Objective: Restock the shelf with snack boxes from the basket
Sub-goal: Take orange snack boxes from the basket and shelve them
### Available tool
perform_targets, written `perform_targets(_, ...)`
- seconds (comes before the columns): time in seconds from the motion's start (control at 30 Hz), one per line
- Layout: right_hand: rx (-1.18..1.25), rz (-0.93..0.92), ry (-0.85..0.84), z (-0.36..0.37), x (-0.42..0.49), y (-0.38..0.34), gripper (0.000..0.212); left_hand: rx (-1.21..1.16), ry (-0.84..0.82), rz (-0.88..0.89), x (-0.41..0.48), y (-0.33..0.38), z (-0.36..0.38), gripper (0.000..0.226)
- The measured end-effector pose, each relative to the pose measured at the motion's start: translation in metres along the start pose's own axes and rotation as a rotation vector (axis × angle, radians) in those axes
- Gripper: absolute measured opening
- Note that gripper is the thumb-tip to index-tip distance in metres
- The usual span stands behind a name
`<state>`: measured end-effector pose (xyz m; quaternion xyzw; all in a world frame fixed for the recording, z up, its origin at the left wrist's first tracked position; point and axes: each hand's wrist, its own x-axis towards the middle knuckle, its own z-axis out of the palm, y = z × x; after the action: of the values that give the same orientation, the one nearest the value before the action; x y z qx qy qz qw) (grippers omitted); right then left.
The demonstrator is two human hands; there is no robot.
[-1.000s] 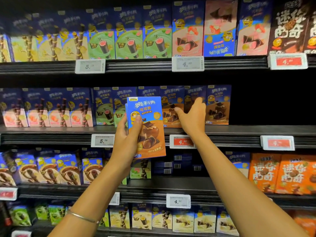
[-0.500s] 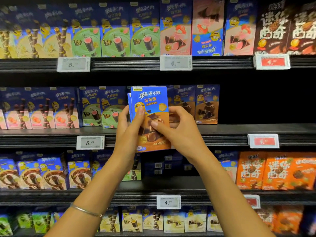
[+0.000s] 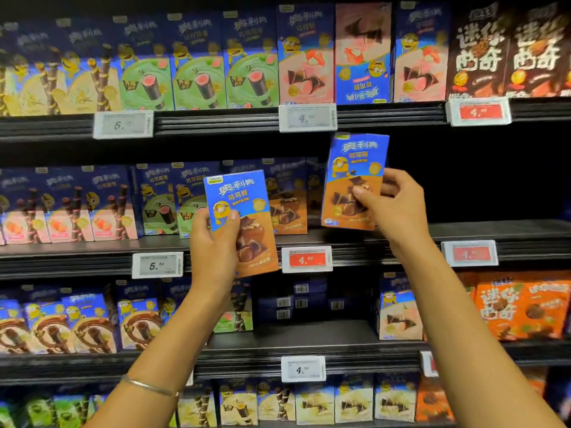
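Left hand (image 3: 213, 242) grips left box (image 3: 244, 220) along its lower left edge, thumb across the front, upright before the shelf (image 3: 482, 231) lip. Right hand (image 3: 398, 208) pinches right box (image 3: 355, 177) at its right edge, over the shelf front; contact undetermined.

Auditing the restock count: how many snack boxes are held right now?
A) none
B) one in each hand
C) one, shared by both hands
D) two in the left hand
B: the left hand grips a brown-and-blue box and the right hand pinches a second box.
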<state>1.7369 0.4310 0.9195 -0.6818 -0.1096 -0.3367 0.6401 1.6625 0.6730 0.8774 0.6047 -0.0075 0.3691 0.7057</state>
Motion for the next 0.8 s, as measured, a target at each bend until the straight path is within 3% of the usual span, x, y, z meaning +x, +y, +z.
perform_targets(0.1,-0.132,-0.056,0.056,0.005,0.010,0.010,0.048,-0.008,-0.011,-0.012,0.002,0.000,0.005,0.016)
perform_targets(0.23,-0.255,-0.006,-0.001,0.020,0.017,0.029,0.045,-0.039,-0.024,-0.003,0.003,0.000,0.011,0.029)
perform_targets(0.43,-0.427,-0.016,-0.027,0.040,0.020,0.040,0.041,-0.066,-0.048,-0.010,0.003,-0.002,0.016,0.016)
perform_targets(0.8,-0.610,0.021,-0.068,0.053,0.024,0.033,0.051,-0.077,-0.082,-0.023,0.001,0.002,0.022,0.032)
